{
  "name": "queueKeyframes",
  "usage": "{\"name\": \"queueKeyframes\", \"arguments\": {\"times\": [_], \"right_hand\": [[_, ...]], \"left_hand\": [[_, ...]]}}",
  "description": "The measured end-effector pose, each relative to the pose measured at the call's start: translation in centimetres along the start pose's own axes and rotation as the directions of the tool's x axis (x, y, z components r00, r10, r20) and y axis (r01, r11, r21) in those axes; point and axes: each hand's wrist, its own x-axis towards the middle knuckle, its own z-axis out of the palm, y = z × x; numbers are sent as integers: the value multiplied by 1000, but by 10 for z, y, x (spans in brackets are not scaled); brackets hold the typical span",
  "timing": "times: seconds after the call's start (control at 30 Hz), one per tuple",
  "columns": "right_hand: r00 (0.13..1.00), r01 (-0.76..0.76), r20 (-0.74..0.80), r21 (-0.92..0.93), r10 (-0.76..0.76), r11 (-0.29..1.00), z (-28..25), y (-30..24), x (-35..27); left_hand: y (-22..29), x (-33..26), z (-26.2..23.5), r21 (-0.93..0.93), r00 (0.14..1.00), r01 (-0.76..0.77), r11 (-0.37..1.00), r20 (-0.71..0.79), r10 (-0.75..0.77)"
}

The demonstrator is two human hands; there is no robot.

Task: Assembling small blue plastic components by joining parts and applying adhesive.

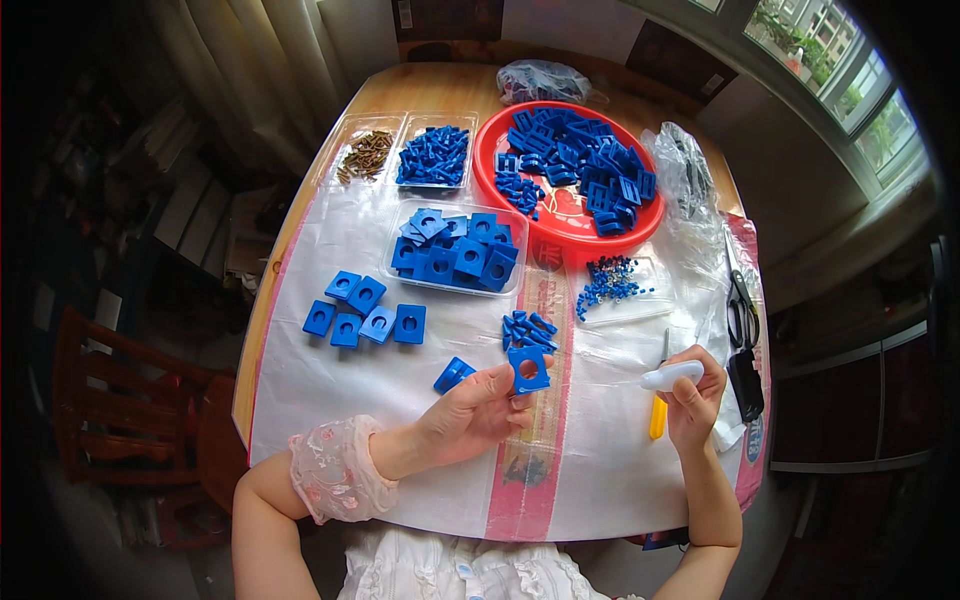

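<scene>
A: Item held?
B: A blue square plate (528, 370) with a centre hole is pinched at its lower edge by the left hand (470, 412), fingertips closed on it. A white-handled tool (671, 376) is gripped in the closed right hand (692, 400).
A: Step judged?
B: Fitting a piece to the plate (a judgement only). A small blue peg is likely needed next; a pile of pegs (525, 329) lies just above the grip.
A: Nearby stock?
B: A loose blue plate (453, 375) lies just left of the grip.

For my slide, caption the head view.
Left hand holds a blue square plastic part; right hand grips a white tool above the table.
</scene>
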Motion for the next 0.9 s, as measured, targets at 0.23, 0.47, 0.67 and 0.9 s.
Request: {"name": "queueKeyframes", "arguments": {"times": [0.23,0.47,0.67,0.9], "right_hand": [[999,39,-5,71,-39,997,4,0,3],[999,-17,-22,306,25,952,-2,-4,10],[978,121,-190,173,-87,978,-5,-13,21],[955,232,-191,2,-228,973,-23,-31,26]], "left_hand": [[0,1,-3,-17,1000,7,1000,8,-7],[-1,0,-2,-22,1000,5,1000,8,-5],[-1,-1,2,4,1000,-20,1000,-16,20],[-2,0,-3,10,1000,-22,1000,10,22]]}}
